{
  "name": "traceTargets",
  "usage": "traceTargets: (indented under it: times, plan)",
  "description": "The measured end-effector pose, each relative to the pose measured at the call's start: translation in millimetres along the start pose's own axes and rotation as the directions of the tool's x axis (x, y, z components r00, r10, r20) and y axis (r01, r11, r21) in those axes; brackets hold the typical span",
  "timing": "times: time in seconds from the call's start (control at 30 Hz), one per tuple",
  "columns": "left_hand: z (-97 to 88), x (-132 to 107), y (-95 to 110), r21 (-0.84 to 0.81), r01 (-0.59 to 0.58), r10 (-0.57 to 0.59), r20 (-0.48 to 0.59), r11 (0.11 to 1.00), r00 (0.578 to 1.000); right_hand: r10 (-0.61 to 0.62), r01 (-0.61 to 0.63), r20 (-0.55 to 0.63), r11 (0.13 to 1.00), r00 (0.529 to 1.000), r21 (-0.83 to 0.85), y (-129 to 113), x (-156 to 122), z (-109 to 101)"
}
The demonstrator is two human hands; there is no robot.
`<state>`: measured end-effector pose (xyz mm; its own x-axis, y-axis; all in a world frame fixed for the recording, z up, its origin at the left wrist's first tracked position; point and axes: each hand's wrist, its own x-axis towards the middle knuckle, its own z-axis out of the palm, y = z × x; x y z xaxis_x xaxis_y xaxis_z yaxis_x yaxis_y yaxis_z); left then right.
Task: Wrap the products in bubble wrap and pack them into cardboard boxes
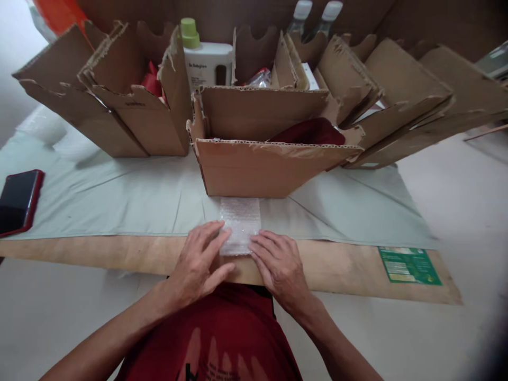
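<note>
A small piece of clear bubble wrap (240,219) lies on the pale green sheet (119,201), just in front of an open cardboard box (254,169). My left hand (198,262) rests with its fingers stretched flat on the wrap's near left corner. On the near right corner my right hand (280,264) lies the same way, fingers flat. Both hands press the wrap down at the edge of the cardboard board (337,264). Inside the box shows something dark red (313,132).
Several torn cardboard boxes (130,106) stand in a row behind; a white bottle with a green cap (204,58) and two other bottles (313,16) rise among them. A red-cased phone (19,201) lies at far left. A green label (408,264) is at right.
</note>
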<state>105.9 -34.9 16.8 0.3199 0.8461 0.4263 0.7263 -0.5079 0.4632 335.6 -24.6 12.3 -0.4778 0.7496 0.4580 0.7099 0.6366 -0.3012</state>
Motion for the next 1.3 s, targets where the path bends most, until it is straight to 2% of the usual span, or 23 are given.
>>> traceTargets:
  times: [0.07,0.13,0.2,0.3,0.4,0.5,0.57,0.63,0.7,0.73,0.8,0.87,0.9,0.97,1.03,1.1,1.17,1.23,1.3]
  plan:
    - [-4.4,-2.8,-0.2,-0.064,-0.072,0.075,0.046,0.995,0.996,0.001,-0.001,-0.002,0.997,1.000,0.074,2.7,5.8,-2.2]
    - [-4.2,-0.9,-3.0,-0.099,-0.091,0.097,0.052,0.991,0.994,0.021,-0.024,0.026,0.989,0.999,0.148,6.8,12.6,-4.3]
    - [0.0,5.4,-7.1,-0.087,-0.059,0.060,0.020,0.994,0.998,0.053,-0.057,0.028,0.985,0.998,0.162,12.3,20.2,-4.7]
    - [8.3,17.3,-12.3,0.002,0.009,-0.009,-0.020,1.000,1.000,0.096,-0.092,-0.080,0.994,0.992,0.061,19.0,27.9,-4.2]
    - [13.9,23.8,-15.3,0.113,0.067,-0.066,-0.009,0.991,0.998,0.034,-0.036,-0.146,0.999,0.989,-0.009,19.6,26.8,-5.6]
    - [15.1,24.4,-17.6,0.183,0.101,-0.106,0.016,0.978,0.994,-0.069,0.068,-0.026,0.997,0.997,-0.028,18.0,23.5,-4.4]
    - [12.2,23.1,-18.0,0.179,0.127,-0.127,-0.009,0.976,0.992,-0.089,0.094,0.085,0.994,0.992,-0.052,18.9,25.2,-0.6]
    - [5.5,20.2,-15.9,0.089,0.179,-0.171,-0.084,0.980,0.982,-0.060,0.067,0.137,0.997,0.989,-0.044,21.2,30.3,3.6]
    - [-4.3,15.3,-10.1,-0.116,0.283,-0.297,-0.122,0.952,0.947,0.000,0.000,0.095,1.000,0.995,0.003,22.2,36.2,5.2]
    - [-9.3,12.4,-6.0,-0.251,0.356,-0.386,-0.083,0.900,0.919,0.033,-0.035,0.050,0.999,0.998,0.037,21.3,38.5,4.6]
    - [-16.7,7.2,2.9,-0.504,0.508,-0.531,0.111,0.699,0.840,0.097,-0.092,-0.034,0.988,0.995,0.123,16.0,40.8,0.5]
    - [-18.7,5.0,10.3,-0.653,0.601,-0.553,0.319,0.460,0.769,0.131,-0.116,-0.049,0.965,0.990,0.237,7.1,39.9,-6.0]
    - [-17.5,5.2,12.7,-0.695,0.618,-0.542,0.380,0.366,0.749,0.132,-0.118,-0.027,0.947,0.991,0.300,2.4,38.3,-9.5]
    - [-12.6,7.5,15.3,-0.752,0.613,-0.545,0.418,0.242,0.727,0.135,-0.139,0.039,0.901,0.990,0.410,-4.8,33.5,-15.7]
    - [-6.8,10.2,16.5,-0.785,0.591,-0.569,0.404,0.186,0.716,0.202,-0.223,0.096,0.847,0.975,0.482,-6.5,27.5,-20.4]
    - [-2.9,11.7,18.1,-0.795,0.576,-0.569,0.389,0.191,0.724,0.319,-0.358,0.171,0.741,0.932,0.569,-3.3,21.9,-23.4]
    - [-2.5,12.0,20.2,-0.784,0.570,-0.541,0.376,0.248,0.752,0.369,-0.475,0.308,0.564,0.877,0.676,1.8,18.8,-25.3]
    - [-6.6,13.0,21.6,-0.752,0.563,-0.485,0.372,0.342,0.791,0.345,-0.538,0.419,0.421,0.840,0.730,6.2,19.6,-27.7]
    - [-16.5,18.7,21.1,-0.717,0.489,-0.403,0.308,0.497,0.862,0.364,-0.549,0.424,0.391,0.829,0.739,10.5,24.2,-33.4]
